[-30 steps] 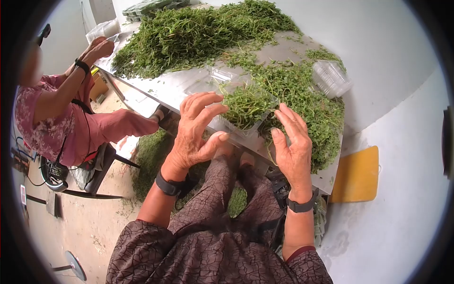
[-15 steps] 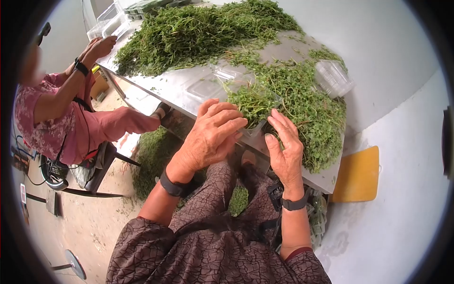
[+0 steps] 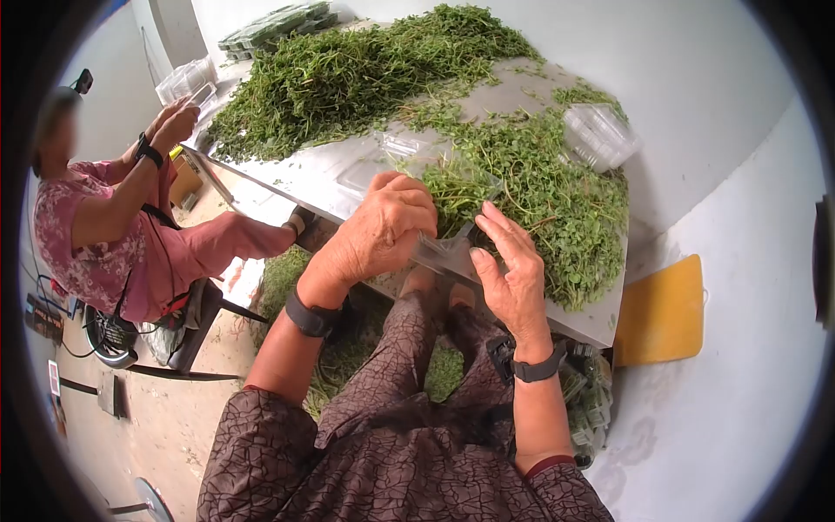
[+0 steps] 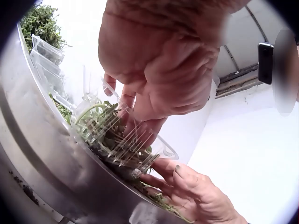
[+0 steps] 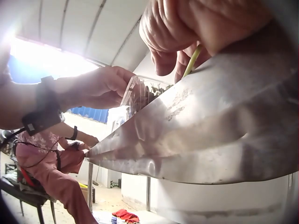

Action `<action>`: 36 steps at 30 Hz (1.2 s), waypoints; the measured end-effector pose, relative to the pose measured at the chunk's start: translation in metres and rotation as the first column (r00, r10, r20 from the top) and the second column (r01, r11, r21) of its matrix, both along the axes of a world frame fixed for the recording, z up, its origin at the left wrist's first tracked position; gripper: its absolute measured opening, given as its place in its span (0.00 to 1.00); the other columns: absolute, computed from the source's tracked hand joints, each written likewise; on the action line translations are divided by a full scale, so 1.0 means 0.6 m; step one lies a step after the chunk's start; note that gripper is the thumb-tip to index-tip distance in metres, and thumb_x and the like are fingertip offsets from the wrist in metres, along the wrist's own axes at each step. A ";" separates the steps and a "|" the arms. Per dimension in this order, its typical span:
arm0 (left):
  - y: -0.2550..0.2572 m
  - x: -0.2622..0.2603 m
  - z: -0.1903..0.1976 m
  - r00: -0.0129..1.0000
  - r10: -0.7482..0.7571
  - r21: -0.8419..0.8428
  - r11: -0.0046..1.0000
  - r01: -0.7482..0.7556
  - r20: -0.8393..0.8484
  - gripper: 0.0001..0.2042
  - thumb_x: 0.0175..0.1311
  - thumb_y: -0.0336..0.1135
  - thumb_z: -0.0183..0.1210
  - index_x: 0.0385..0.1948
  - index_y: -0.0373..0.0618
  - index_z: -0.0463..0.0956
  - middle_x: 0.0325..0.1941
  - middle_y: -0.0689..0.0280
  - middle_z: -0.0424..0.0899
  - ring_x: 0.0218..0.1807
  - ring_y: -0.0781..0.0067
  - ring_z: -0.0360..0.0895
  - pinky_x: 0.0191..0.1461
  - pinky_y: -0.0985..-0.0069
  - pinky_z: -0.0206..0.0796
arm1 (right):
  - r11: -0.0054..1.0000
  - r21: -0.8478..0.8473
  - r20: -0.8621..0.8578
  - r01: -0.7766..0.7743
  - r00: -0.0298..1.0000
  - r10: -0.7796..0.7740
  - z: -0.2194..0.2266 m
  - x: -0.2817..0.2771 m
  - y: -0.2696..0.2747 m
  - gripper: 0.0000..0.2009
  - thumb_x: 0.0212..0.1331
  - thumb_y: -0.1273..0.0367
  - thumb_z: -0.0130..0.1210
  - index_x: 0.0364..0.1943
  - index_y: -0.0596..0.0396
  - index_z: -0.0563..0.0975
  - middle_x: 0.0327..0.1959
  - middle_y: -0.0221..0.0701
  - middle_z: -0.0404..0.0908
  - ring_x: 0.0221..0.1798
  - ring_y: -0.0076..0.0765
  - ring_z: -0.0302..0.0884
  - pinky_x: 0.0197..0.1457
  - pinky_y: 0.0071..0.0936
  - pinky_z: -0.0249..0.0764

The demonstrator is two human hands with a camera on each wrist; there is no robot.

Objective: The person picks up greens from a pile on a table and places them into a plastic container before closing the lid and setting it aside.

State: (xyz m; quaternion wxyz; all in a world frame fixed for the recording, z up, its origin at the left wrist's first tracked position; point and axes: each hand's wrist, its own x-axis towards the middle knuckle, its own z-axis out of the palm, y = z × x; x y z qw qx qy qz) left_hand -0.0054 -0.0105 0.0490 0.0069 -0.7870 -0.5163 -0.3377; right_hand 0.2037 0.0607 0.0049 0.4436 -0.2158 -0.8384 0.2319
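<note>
My left hand [image 3: 383, 228] reaches down with bent fingers into a clear plastic box [image 3: 452, 250] at the table's near edge. In the left wrist view its fingers [image 4: 144, 133] show through the ridged wall, gripping leafy green sprigs [image 4: 105, 119]. My right hand [image 3: 515, 283] stands at the box's right side, fingers fairly straight and thumb apart. In the left wrist view, its fingertips are right at the box's lower corner. A pale green stem [image 5: 191, 61] shows by the right fingers in the right wrist view. The left fingertips are hidden in the head view.
Heaped greens [image 3: 365, 78] cover much of the metal table [image 3: 300, 178]. A stack of clear boxes [image 3: 600, 137] stands at the right, filled boxes [image 3: 274, 26] at the back. Another person [image 3: 104, 217] sits at the left. A yellow board [image 3: 661, 309] leans on the wall.
My left hand has turned over from spread fingers to fingers bent down into the box. The right hand has shifted slightly left, to the box's side. The other person's hands have moved a little.
</note>
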 end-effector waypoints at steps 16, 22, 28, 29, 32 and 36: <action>-0.012 0.008 0.024 0.998 0.051 0.071 0.996 -0.054 0.044 0.12 0.60 0.29 0.52 0.43 0.42 0.79 0.52 0.62 0.79 0.60 0.57 0.69 0.66 0.59 0.54 | 0.998 -0.067 0.004 -0.005 1.000 0.005 0.004 0.004 -0.003 0.19 0.55 0.71 0.58 0.53 0.58 0.76 0.60 0.36 0.74 0.62 0.45 0.70 0.64 0.39 0.67; 0.004 0.022 0.013 0.984 0.066 0.010 0.998 -0.065 -0.168 0.12 0.61 0.34 0.55 0.44 0.42 0.78 0.49 0.60 0.77 0.58 0.56 0.68 0.65 0.59 0.53 | 1.000 -0.023 0.023 -0.007 1.000 0.007 0.001 0.005 -0.003 0.19 0.55 0.72 0.57 0.53 0.57 0.76 0.60 0.36 0.74 0.62 0.45 0.70 0.65 0.38 0.65; 0.005 0.021 0.009 0.984 0.119 0.050 0.992 -0.113 -0.134 0.12 0.58 0.30 0.57 0.43 0.40 0.78 0.45 0.60 0.77 0.54 0.57 0.71 0.63 0.60 0.56 | 1.000 0.000 0.025 0.002 1.000 -0.002 0.004 0.006 -0.004 0.20 0.54 0.72 0.58 0.54 0.57 0.75 0.60 0.36 0.74 0.61 0.45 0.70 0.64 0.37 0.66; 0.006 0.020 0.009 0.983 0.116 0.052 0.993 -0.110 -0.139 0.12 0.58 0.30 0.57 0.43 0.40 0.78 0.45 0.60 0.77 0.54 0.57 0.71 0.63 0.60 0.56 | 1.000 -0.002 0.025 0.002 1.000 -0.002 0.003 0.006 -0.004 0.20 0.54 0.73 0.58 0.54 0.57 0.75 0.60 0.36 0.74 0.61 0.45 0.70 0.64 0.37 0.66; 0.010 0.021 0.013 0.983 0.121 0.027 0.993 -0.119 -0.138 0.11 0.59 0.31 0.57 0.43 0.40 0.78 0.45 0.59 0.77 0.53 0.57 0.72 0.61 0.60 0.57 | 1.000 0.002 0.033 0.007 0.999 -0.007 0.002 0.005 -0.004 0.20 0.53 0.73 0.58 0.53 0.57 0.75 0.60 0.36 0.74 0.61 0.45 0.70 0.64 0.38 0.66; 0.011 0.025 0.013 0.988 0.119 0.036 0.993 -0.116 -0.099 0.12 0.60 0.31 0.56 0.45 0.39 0.77 0.48 0.58 0.77 0.54 0.56 0.72 0.61 0.59 0.58 | 1.000 -0.021 0.035 -0.003 0.999 0.004 0.004 0.006 -0.004 0.20 0.53 0.73 0.58 0.53 0.58 0.75 0.60 0.36 0.73 0.61 0.46 0.70 0.65 0.39 0.65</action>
